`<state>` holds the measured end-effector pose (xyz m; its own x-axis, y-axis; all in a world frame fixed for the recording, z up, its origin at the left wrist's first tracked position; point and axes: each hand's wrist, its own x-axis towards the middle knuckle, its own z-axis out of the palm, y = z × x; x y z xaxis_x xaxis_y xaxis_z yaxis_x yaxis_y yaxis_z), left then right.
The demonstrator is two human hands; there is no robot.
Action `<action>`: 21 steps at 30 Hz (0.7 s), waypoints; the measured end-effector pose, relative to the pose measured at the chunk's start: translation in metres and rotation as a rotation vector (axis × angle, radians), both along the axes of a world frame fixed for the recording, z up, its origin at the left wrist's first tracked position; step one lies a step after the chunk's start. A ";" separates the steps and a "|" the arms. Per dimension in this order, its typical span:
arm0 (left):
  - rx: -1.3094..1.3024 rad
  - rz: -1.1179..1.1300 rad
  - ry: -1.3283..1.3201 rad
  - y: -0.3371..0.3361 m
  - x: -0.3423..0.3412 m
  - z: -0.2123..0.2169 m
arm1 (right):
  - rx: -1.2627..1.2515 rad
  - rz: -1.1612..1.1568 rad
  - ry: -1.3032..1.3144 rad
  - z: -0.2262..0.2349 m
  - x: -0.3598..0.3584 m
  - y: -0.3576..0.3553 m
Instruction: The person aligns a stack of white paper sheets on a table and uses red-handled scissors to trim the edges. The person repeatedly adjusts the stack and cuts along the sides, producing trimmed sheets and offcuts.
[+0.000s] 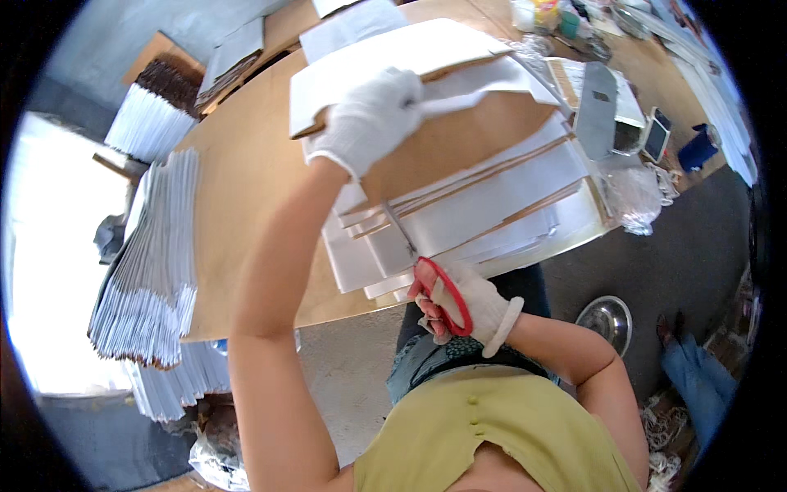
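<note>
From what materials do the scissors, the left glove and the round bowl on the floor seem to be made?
Scissors: probably steel blades, given their grey, metallic look; the smooth, solid red handles suggest plastic.
Left glove: likely knitted cotton or a blend, matt white with a soft cuff.
Bowl: polished metal, perhaps stainless steel, judging by its bright reflections.

Workshop: broad worktable (238,189), piled cardboard sheets (475,139), white stacks (156,262) alongside, rough grey floor (340,361).

Sheet stack (484,220) on table (234,205). Left hand (373,116) at far part of stack; right hand (482,305), with scissors (400,230), at near edge. Sheet bundle (156,271) along left table edge. Phone (657,135) on table, right of stack. Bowl (605,325) on floor (566,275), right of person.
</note>
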<state>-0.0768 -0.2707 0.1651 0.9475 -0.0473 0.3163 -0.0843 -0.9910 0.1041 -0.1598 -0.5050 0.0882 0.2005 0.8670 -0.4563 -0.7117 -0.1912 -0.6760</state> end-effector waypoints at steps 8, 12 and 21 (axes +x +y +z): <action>0.101 -0.069 0.032 -0.034 -0.024 -0.039 | 0.096 -0.301 0.124 0.022 0.051 -0.049; -0.039 0.020 0.192 -0.060 -0.031 -0.038 | 0.099 -0.279 0.273 -0.017 0.078 -0.047; -0.140 0.096 0.123 -0.057 -0.023 -0.046 | -0.046 -0.213 -0.044 -0.008 0.087 -0.082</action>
<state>-0.0999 -0.3275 0.1195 0.9775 0.0815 0.1946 0.0320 -0.9689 0.2454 -0.0727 -0.5872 0.0799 0.3970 0.7815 -0.4814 -0.7095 -0.0714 -0.7011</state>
